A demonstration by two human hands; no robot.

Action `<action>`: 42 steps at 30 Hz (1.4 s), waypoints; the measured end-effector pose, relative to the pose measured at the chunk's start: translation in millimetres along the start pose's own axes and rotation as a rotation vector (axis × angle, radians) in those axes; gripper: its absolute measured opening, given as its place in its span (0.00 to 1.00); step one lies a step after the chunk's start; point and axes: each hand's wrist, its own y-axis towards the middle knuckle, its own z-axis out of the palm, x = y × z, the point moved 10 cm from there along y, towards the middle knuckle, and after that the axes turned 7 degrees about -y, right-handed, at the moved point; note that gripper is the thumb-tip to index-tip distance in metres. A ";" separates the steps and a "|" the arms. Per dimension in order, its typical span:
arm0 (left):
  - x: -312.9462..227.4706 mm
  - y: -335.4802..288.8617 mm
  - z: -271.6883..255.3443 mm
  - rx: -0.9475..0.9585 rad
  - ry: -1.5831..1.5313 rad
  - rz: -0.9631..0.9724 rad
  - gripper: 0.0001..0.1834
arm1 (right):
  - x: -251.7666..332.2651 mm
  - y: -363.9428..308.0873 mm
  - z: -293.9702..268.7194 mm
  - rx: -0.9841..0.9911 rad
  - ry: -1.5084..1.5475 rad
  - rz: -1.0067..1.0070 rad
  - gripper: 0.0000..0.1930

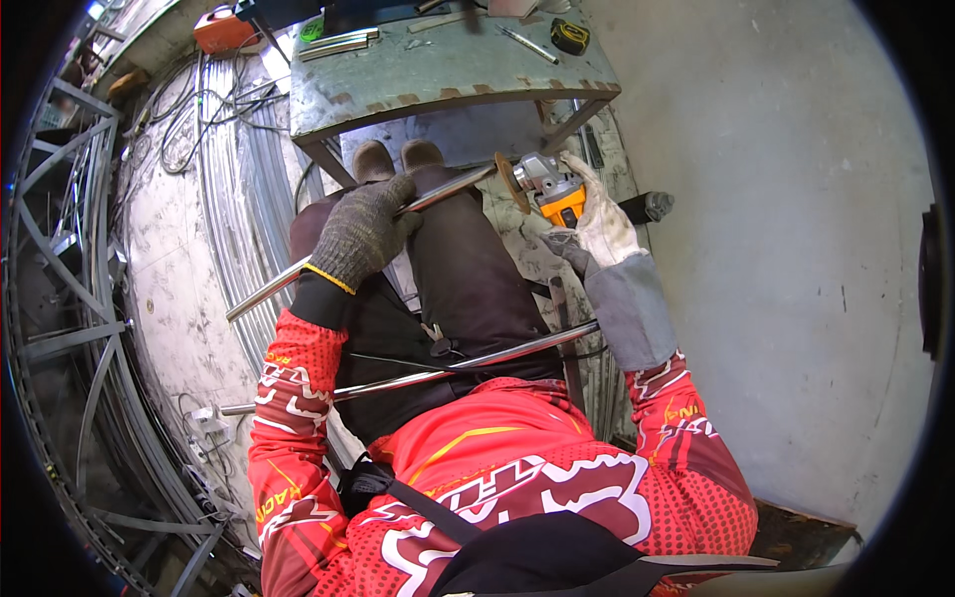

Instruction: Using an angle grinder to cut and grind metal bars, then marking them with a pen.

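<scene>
Far out to the left of our hands we see a grey metal frame (pixel 75 328) and a bundle of curved steel rods (pixel 234 169) lying on the floor, with cables beyond them. Our left hand (pixel 363 231), in a dark knit glove, is closed around a shiny metal tube (pixel 274 289); the tube runs from below and left of that hand, through the grip, and on up to the right, where its far end meets the disc (pixel 511 182) of an angle grinder (pixel 552 191). Nearer to us than both hands, a second bright tube (pixel 468 362) lies across our lap, well apart from the left hand and passing just beneath the right forearm. Our right hand (pixel 602 221), in a pale leather glove with a long grey cuff, is wrapped around the orange and grey body of the grinder, so the disc stands between the two hands, touching the tube's end as far as we can tell. Beyond both hands stands a worn metal surface (pixel 448 75) carrying a tape measure (pixel 569 36) and some loose metal pieces. To the right of the right hand there is bare concrete floor (pixel 786 229)
</scene>
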 end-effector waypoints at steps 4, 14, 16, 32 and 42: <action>0.9 -5.1 2.0 0.022 0.006 -0.016 0.15 | 26.1 2.7 -15.3 -0.014 -0.125 -0.005 0.58; 2.8 -2.4 -4.7 -0.081 -0.004 0.057 0.14 | 10.7 6.1 1.3 0.046 -0.023 0.020 0.61; 4.5 -1.6 -6.7 -0.087 -0.006 0.059 0.13 | 14.5 5.7 -1.1 0.018 -0.078 -0.019 0.61; 4.5 -1.7 -9.0 -0.052 0.026 0.087 0.16 | 5.0 8.2 -0.9 0.014 0.041 -0.046 0.60; 15.2 6.0 -3.3 -0.002 0.102 0.066 0.15 | -9.4 10.1 9.2 0.001 0.078 -0.028 0.60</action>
